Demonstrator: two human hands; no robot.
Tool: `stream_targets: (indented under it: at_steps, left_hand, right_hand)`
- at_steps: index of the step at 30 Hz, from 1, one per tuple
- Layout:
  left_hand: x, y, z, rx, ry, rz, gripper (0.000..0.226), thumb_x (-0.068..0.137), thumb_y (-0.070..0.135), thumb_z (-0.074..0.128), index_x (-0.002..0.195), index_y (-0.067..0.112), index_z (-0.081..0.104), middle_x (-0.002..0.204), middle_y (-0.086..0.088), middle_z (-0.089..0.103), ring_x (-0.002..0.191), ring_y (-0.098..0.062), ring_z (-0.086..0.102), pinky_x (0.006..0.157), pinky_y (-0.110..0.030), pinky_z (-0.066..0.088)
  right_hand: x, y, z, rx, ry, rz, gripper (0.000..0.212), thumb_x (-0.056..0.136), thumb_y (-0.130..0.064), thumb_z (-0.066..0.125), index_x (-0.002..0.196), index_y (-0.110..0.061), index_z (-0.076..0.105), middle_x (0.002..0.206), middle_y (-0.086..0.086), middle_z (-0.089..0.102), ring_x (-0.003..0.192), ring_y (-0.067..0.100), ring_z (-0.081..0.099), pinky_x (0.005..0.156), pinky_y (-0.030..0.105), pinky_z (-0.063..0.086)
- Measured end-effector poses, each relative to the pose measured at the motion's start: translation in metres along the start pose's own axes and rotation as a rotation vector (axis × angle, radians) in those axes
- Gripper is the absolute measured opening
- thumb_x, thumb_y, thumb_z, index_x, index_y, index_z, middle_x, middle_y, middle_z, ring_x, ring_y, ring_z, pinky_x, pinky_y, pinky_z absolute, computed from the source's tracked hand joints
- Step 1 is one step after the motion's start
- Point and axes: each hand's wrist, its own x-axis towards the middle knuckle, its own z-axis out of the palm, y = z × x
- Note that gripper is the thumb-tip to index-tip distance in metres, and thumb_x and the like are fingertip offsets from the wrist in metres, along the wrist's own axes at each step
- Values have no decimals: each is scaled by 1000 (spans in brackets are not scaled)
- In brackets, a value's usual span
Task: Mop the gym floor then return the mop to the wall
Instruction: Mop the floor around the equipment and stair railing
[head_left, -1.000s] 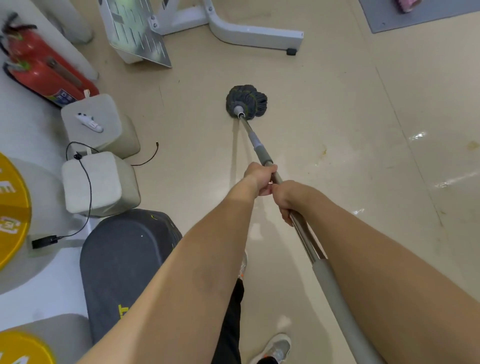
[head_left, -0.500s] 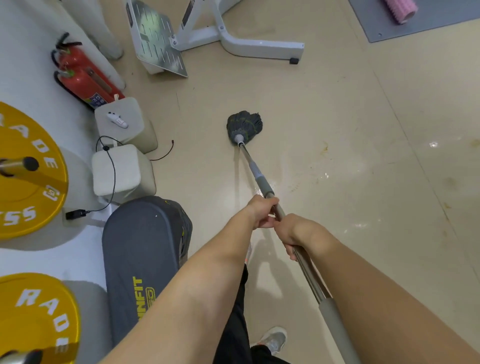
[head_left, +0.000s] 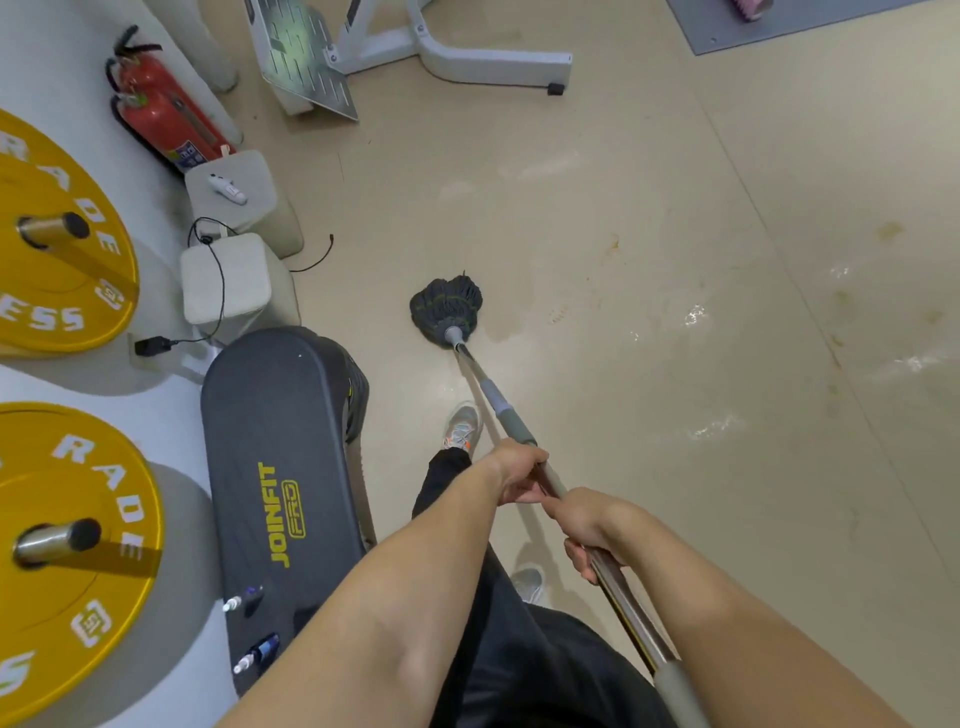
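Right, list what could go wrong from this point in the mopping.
1. The loose black cable trails onto the floor close to the mop head; a stroke that way could snag it.
2. Wet, shiny patches lie to the right, and the shoe is near the damp streak, so slipping is possible.
3. The left hand and right hand swing the handle beside the dark bench, which it may knock.
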Motion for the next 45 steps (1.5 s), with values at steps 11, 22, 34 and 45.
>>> stream_targets:
  at_steps: [11,22,34,45]
  left_hand:
    - [38,101,10,-126,48,95,14,100,11,47,87,6,49,76,-12,58,67,-25,58,73,-41,55]
    - [145,311,2,24,86,155,14,99,17,52,94,4,52,76,-12,61,61,-23,62,62,-35,57]
    - [166,375,50,271,3,239,29,93,31,64,103,4,60,89,-12,63,64,-19,62,48,-25,54]
    - [72,162,83,429,-84,25,39,93,25,64,122,0,55,96,-12,61,64,-22,63,52,-30,57]
  right_hand:
    - [30,-59,-76,375,21,-35,43,107,-40,34,84,-5,45,39,10,40,27,18,36,38,21,36]
    - [109,-182,-234,567,111,-95,56,106,-44,35,72,-2,51,47,12,47,37,22,42,48,27,42]
    - [87,-196,-297,1121,91,-88,56,99,-62,39,78,-11,43,46,-2,32,28,9,27,31,15,30]
    - [23,-36,-126,1202,-5,120,54,99,-63,39,77,-13,40,47,-4,29,29,7,24,31,14,25]
